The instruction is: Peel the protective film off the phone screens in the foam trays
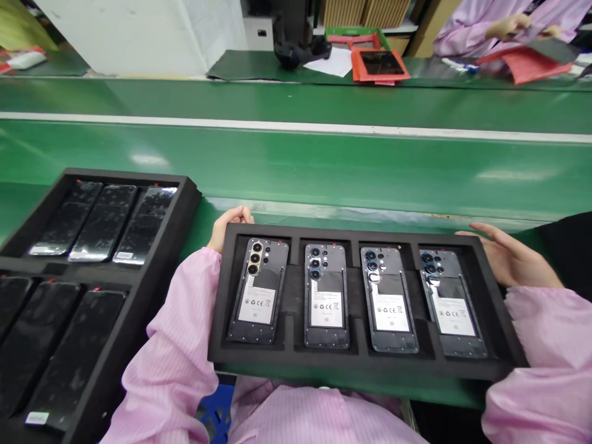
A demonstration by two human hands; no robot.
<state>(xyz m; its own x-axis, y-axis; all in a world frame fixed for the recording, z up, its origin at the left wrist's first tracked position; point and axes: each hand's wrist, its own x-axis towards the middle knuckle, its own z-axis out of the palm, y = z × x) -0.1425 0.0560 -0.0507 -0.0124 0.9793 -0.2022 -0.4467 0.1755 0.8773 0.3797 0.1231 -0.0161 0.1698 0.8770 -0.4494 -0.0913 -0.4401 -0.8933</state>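
A black foam tray (296, 357) lies in front of me, its long side across my view. Several phones without back covers rest in its slots, among them a leftmost phone (259, 290) with a gold-ringed camera block and a rightmost phone (453, 308); white labels show on their batteries. My left hand (231, 223) is at the tray's far left corner, fingers curled, partly hidden behind it. At the opposite end my right hand (518, 256) grips the right edge, palm against it and fingers reaching along the far corner.
On the left stands a larger black tray (185, 216) with several dark-screened phones (104, 222). Beyond is a green bench (296, 166) with a white strip. Across it are an orange tray (379, 65), white paper (330, 61) and a co-worker's hands (509, 28) over red material.
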